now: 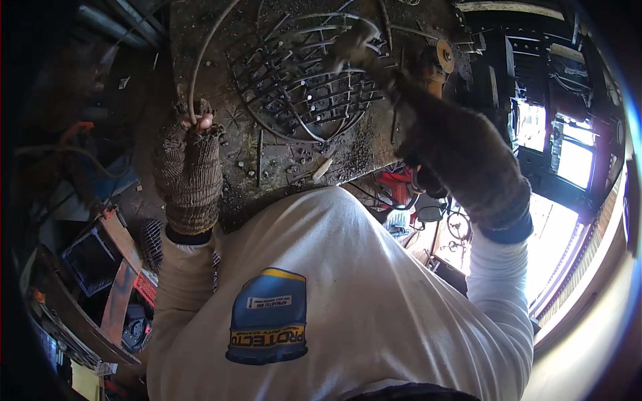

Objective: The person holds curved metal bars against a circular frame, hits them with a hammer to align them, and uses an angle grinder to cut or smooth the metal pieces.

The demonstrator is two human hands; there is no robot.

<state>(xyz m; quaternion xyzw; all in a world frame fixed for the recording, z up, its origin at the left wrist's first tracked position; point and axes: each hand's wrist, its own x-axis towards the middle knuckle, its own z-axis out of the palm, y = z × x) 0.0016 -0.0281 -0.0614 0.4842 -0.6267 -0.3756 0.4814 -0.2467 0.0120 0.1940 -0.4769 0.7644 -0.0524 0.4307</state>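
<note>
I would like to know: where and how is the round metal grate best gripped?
Probably hold the round metal grate by its near-left rim, coming from the left and closing around the bar: that curved edge looks exposed, while the blurred hammer in the right hand is over the far right side.

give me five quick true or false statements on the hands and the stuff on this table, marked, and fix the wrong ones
1. The left hand and the right hand both wear gloves. True.
2. The left hand is empty. False: it holds a thin, curved rod.
3. A round grid lies on the table. True.
4. The yellow disc is to the left of the grid. False: the disc is to its right.
5. The right hand holds a blurred tool that looks like a hammer. True.
</note>
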